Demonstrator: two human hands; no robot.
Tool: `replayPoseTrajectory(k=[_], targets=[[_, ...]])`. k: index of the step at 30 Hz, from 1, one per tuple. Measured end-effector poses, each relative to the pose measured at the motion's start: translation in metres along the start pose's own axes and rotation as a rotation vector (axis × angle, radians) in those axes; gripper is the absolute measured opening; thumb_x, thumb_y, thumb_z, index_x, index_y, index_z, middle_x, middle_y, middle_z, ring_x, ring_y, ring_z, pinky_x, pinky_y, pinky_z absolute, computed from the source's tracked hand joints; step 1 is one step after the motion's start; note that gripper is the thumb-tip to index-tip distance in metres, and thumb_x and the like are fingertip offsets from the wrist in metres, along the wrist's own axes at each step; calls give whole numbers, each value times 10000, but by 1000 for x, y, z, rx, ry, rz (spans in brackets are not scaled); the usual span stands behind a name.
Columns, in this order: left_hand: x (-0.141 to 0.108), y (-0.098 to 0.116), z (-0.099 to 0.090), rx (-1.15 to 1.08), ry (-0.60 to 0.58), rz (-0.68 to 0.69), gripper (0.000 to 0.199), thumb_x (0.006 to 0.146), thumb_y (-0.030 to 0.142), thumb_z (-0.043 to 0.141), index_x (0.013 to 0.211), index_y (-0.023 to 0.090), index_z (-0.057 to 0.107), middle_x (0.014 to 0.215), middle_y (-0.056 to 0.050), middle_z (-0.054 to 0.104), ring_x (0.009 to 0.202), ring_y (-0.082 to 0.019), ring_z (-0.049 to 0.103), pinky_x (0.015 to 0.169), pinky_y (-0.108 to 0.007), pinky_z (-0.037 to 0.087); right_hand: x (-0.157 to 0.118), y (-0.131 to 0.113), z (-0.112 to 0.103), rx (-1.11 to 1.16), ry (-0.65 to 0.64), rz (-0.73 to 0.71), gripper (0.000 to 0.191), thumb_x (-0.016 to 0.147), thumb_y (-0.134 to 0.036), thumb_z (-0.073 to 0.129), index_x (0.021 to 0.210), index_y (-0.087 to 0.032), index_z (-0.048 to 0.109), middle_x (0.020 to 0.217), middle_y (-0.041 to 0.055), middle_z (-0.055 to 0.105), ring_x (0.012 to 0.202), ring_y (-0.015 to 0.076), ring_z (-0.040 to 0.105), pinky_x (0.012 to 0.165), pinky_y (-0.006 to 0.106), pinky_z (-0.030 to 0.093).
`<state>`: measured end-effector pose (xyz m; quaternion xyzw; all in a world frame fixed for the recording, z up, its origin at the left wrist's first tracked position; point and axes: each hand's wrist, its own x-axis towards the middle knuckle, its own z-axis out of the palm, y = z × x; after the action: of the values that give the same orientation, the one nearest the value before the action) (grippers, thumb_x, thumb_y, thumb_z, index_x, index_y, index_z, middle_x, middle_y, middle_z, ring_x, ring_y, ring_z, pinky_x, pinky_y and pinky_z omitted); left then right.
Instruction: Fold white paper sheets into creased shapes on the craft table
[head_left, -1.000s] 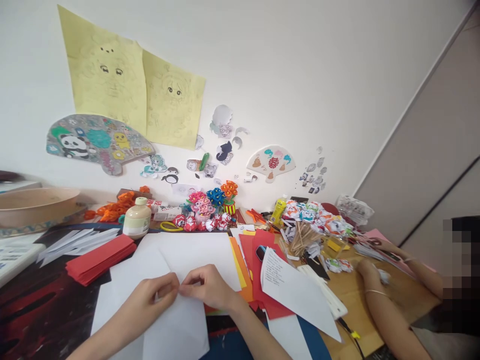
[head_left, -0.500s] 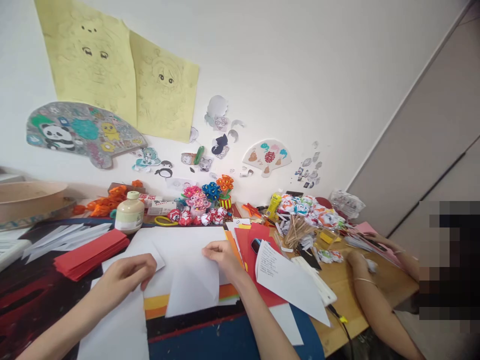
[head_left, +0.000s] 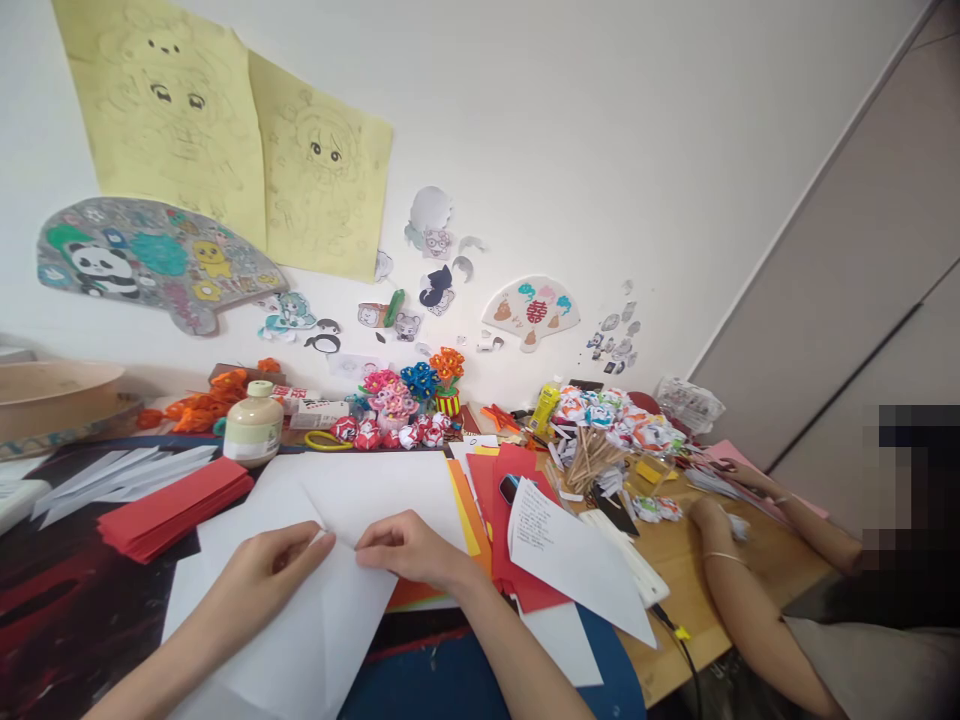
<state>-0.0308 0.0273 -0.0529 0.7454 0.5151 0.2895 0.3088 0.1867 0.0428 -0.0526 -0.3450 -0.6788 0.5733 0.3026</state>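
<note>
A creased white sheet of paper (head_left: pixel 330 630) slopes down towards me, over the near part of a pile of white paper (head_left: pixel 405 485). My left hand (head_left: pixel 281 570) lies along its upper left part, thumb and forefinger pinched together at a fold. Close beside it, my right hand (head_left: pixel 412 550) pinches the sheet's upper right edge between thumb and fingers. A small gap separates the two sets of fingertips. Orange and yellow sheets (head_left: pixel 472 500) poke out from under the white pile.
Stacked red paper strips (head_left: pixel 176 505) and white strips (head_left: pixel 124 475) lie left, near a glue bottle (head_left: pixel 253 425). Paper flowers (head_left: pixel 394 395) stand behind. Right are red paper (head_left: pixel 540 580), a written sheet (head_left: pixel 547 540), wooden sticks (head_left: pixel 592 460) and another person's arm (head_left: pixel 739 600).
My right hand has moved left and down with the sheet, close to my left hand. My left hand has shifted right and now pinches the paper too. The view has shifted slightly.
</note>
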Motion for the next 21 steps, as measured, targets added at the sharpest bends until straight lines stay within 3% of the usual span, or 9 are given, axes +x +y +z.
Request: replayPoseTrajectory(k=[5,9,14,17,21], targets=[[-1,7,2,-74,-27,25,427,841,537,437,589,194,409,587,33,384,612,-144,401,557,-217,308,1,-3,4,-16,-19,-46,91,740,-210,622,673,-149,637,545,-56,468,512,67,342,497,210,261],[0,11,-12,-128,40,-12,377,807,503,497,618,186,574,650,17,566,702,-175,509,616,-204,371,-1,-6,2,32,-8,-11,100,733,-230,629,684,-143,639,521,-62,456,468,57,342,464,203,257],[3,4,-39,-168,204,-253,380,761,529,559,801,174,687,856,4,685,874,-219,582,700,-205,414,-4,-7,-10,164,-84,3,171,755,-274,592,671,-127,613,579,6,594,511,132,566,545,258,444],[2,3,-47,-276,316,-413,464,716,553,597,957,165,673,946,-27,687,860,-224,607,639,-217,450,-5,-7,-14,170,-55,-29,192,766,-281,592,661,-120,609,565,12,595,501,133,581,542,256,462],[-1,10,-40,-407,248,-469,601,662,662,590,1009,172,627,829,-30,675,702,-208,607,511,-224,438,-2,-6,-10,172,-6,-13,250,812,-367,593,796,-121,634,623,14,611,513,116,582,529,232,459]])
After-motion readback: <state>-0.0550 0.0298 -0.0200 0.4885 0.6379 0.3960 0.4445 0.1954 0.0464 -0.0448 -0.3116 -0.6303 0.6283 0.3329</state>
